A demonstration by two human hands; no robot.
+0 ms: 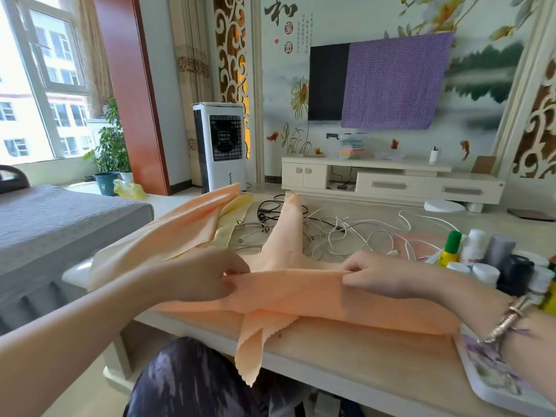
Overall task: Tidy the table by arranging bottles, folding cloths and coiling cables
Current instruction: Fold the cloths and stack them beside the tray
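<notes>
An orange cloth lies stretched across the near part of the table. One corner hangs over the front edge and another stands up toward the far side. My left hand pinches its upper edge at the left. My right hand pinches the same edge at the right. A second orange cloth lies bunched at the table's left, with a yellow cloth beside it. Tangled black and white cables spread over the far middle. Several bottles stand at the right.
A flowered tray sits at the near right under my forearm. A grey sofa is to the left of the table. A white air cooler and a TV cabinet stand beyond.
</notes>
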